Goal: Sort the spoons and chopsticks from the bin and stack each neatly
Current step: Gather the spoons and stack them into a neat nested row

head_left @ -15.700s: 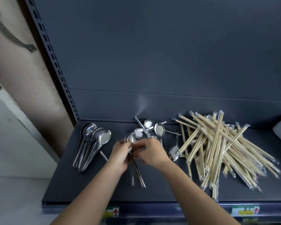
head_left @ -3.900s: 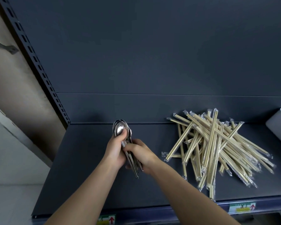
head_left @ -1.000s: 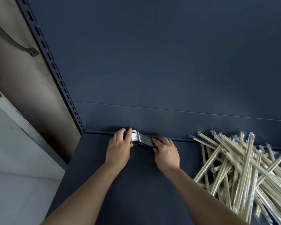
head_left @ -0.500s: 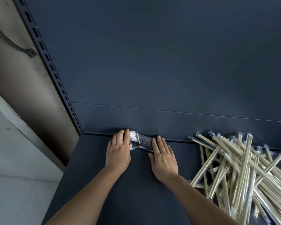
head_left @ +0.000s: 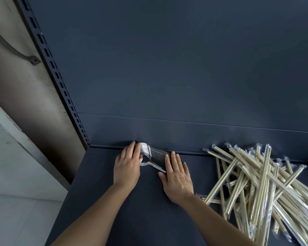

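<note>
**Spoons squared, chopsticks wait on the right**

The nested stack of shiny steel spoons (head_left: 154, 154) lies along the back of the dark grey metal shelf (head_left: 140, 210), long axis left-right. 2 flat, unclenched hands press its ends: left hand (head_left: 127, 166) on the bowls, right hand (head_left: 176, 176) on the handles. The jumbled heap of plastic-wrapped bamboo chopsticks (head_left: 260, 183) lies rightward, nearer the right hand.

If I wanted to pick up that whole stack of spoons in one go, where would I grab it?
Probably across the handles, from the front and above: the spoon stack lies on edge along the back wall, so the rear is blocked. Bowls sit by the left hand, handles by the right hand; pinching the layers together should keep them nested.
</note>
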Tool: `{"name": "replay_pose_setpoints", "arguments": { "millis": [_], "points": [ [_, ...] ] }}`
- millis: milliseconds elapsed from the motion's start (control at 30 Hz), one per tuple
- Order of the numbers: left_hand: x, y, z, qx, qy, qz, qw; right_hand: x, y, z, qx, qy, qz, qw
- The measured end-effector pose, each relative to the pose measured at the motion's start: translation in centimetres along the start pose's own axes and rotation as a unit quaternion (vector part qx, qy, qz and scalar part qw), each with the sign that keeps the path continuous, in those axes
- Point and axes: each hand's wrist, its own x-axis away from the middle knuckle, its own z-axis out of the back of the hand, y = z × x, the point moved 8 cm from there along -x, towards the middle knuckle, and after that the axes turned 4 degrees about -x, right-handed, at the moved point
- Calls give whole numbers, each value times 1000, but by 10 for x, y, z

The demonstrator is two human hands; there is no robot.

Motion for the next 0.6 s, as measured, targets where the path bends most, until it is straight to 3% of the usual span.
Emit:
{"name": "replay_pose_setpoints", "arguments": {
  "millis": [200,333,467,600],
  "points": [
    [0,0,2,2,-5,4,1000,-3,2,28,11,134,15,991],
    [0,-3,3,23,-7,8,1000,0,2,29,-5,142,6,990],
    [9,-1,1,33,-4,-58,998,1,1,33,-25,175,10,984],
    [16,-1,-3,22,-41,-66,997,1,0,35,-25,194,18,980]
  ]
}}
